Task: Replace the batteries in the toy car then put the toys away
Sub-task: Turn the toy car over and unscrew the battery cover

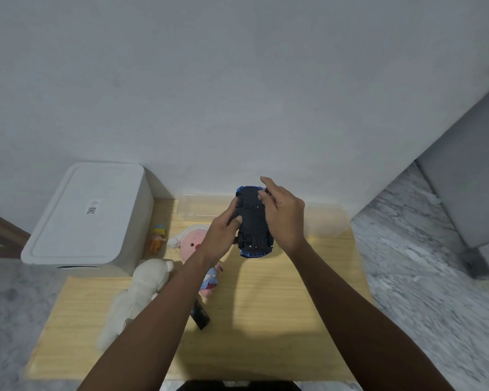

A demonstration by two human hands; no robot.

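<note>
A blue toy car (253, 224) is held upside down above the wooden table (280, 320), its black underside facing me. My left hand (222, 235) grips the car's left side, thumb on the underside. My right hand (283, 215) is at the car's right side with fingertips on the underside near its far end; the index finger sticks up. A pink plush doll (191, 244), a white plush toy (141, 289) and a small orange figure (158, 238) lie on the table to the left. A black object (200, 316) lies under my left forearm.
A white lidded storage box (88, 215) stands at the table's far left. A clear plastic container (201, 207) sits against the wall behind the car. Marble-patterned floor surrounds the table; a grey piece of furniture (469, 179) stands at right.
</note>
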